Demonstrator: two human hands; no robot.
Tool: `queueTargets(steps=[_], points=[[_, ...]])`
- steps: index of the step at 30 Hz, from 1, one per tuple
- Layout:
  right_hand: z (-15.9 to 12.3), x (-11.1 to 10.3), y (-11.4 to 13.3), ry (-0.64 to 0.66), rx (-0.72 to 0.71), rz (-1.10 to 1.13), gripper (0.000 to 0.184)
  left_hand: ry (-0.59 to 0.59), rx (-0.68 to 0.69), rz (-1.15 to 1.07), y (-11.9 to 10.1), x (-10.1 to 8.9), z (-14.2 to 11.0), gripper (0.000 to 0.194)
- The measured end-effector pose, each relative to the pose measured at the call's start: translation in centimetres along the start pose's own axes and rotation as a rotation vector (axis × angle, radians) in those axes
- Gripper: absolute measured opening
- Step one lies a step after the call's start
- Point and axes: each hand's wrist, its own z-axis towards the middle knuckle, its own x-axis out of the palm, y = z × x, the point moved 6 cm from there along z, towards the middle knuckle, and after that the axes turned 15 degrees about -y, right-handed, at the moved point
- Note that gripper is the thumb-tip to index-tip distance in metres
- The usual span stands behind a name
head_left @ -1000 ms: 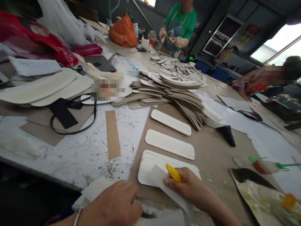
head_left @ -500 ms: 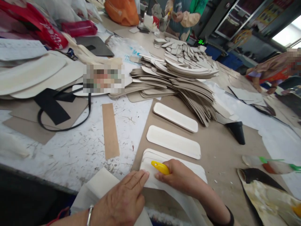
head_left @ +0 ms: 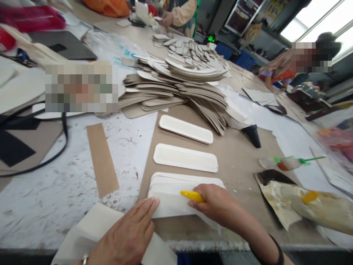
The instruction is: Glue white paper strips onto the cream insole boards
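Note:
My left hand (head_left: 127, 232) lies flat, fingers stretched out, with its fingertips on the left end of a stack of white rounded strips (head_left: 171, 206). Under its palm is a folded cream sheet (head_left: 85, 228) at the table's front edge. In my right hand (head_left: 217, 202) is a tool with a yellow handle (head_left: 189, 195); its working end is hidden by the hand. This hand is over the right part of the same stack. Beyond it lie a white rounded strip (head_left: 184, 158) and a small pile of similar strips (head_left: 186, 129) on brown board (head_left: 234, 162).
Large piles of cut grey-white pieces (head_left: 176, 88) rise behind the strips. At left lie a tan strip (head_left: 102, 160) and a black cord (head_left: 64, 136). To the right are a black cone (head_left: 252, 135), bottles with green tips (head_left: 289, 162) and a glue-stained wrapping (head_left: 317, 206). Two people work farther back.
My view has swung to the right, so the table's things sit farther left. My right hand with the yellow-handled tool has moved right along the stack. My left hand stays at its left end.

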Motion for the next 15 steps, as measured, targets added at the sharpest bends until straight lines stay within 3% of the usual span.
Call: queueTargets(steps=[3,6,8,15], points=[[-2.2,-0.4,-4.8,-0.121,0.157,0.031,0.022,0.017,0.063,-0.028,0.3,-0.1,-0.4,0.028],[-3.6,0.0,-7.5,-0.197,0.251,0.014,0.024,0.017,0.194,-0.043,0.5,0.0,-0.7,0.028],[-3.8,0.5,-8.1,-0.224,0.296,-0.022,0.023,0.022,0.244,-0.053,0.8,0.3,-0.9,0.026],[-3.6,0.6,-8.0,-0.266,0.364,-0.053,0.024,-0.012,0.231,-0.058,1.6,1.6,-2.9,0.024]])
